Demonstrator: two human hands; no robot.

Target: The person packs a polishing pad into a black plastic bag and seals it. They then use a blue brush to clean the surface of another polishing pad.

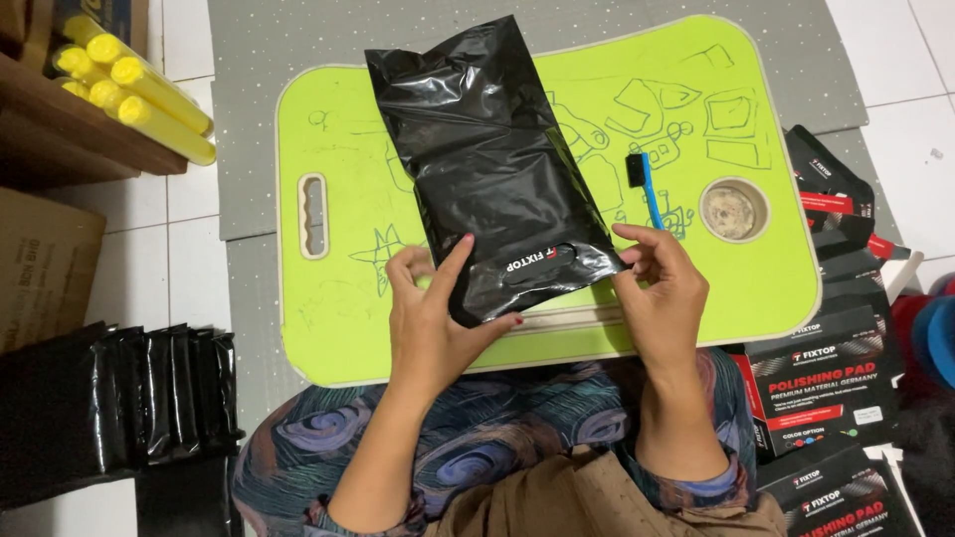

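The lime green surface (pixel 338 328) fills the middle of the frame, with bare room along its left and right sides. A black plastic bag (pixel 487 149) lies slantwise across its centre, a blue brush (pixel 649 189) just right of it; black boxes (pixel 836 378) crowd the right edge, yellow tubes (pixel 139 94) the upper left. The left hand (pixel 428 313) and right hand (pixel 662 283), set apart, each pinch the bag's lower end.
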